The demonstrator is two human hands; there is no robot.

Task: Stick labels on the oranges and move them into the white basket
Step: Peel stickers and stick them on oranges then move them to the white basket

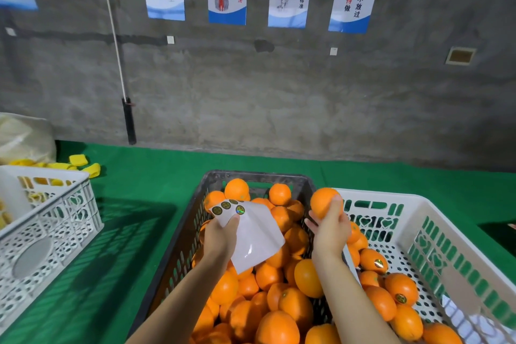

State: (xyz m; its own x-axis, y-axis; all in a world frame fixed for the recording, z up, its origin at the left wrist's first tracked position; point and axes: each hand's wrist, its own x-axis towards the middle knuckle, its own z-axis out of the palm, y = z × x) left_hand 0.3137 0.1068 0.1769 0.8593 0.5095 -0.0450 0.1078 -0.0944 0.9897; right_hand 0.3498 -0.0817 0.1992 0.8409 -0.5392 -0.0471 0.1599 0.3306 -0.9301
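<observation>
My left hand pinches a white label sheet above the black crate; a few round gold stickers sit along the sheet's top edge. The crate is heaped with plain oranges. My right hand grips one orange and holds it up over the gap between the black crate and the white basket on the right. Several labelled oranges lie in the white basket's near left part.
A second white basket with yellow foam nets stands at the left on the green table cover. More yellow nets and a pale sack lie behind it. A concrete wall with posters closes the back.
</observation>
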